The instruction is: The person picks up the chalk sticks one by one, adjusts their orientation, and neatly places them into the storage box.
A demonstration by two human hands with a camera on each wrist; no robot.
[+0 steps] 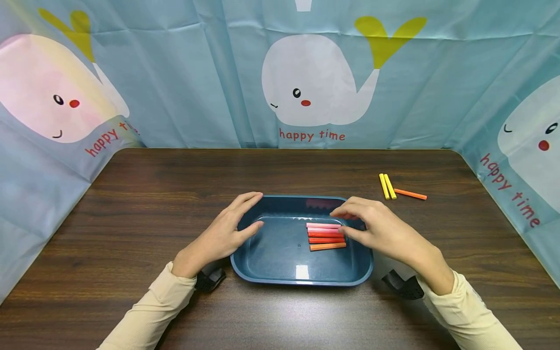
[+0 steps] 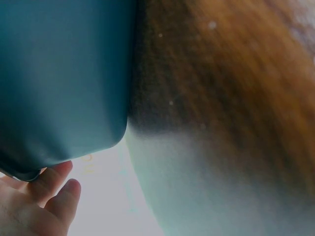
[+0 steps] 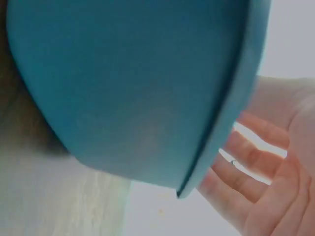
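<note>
A dark blue plastic tray (image 1: 273, 248) stands in the middle of the table in the head view. Toward its right side lie short coloured sticks side by side: pink sticks (image 1: 323, 225), red sticks (image 1: 325, 240) and an orange stick (image 1: 327, 247). My left hand (image 1: 227, 227) reaches over the tray's left rim, thumb and fingers spread apart, holding nothing. Over the right rim, my right hand (image 1: 380, 226) has its thumb tip close by the right ends of the sticks, and no stick shows in its grasp. Both wrist views show mostly the tray's outer wall (image 2: 64, 73).
Beyond the tray at the back right, two yellow sticks (image 1: 387, 186) and a loose orange stick (image 1: 410, 194) lie on the dark wooden table (image 1: 175, 180). A light blue curtain (image 1: 183, 87) with whale prints closes off the back and sides.
</note>
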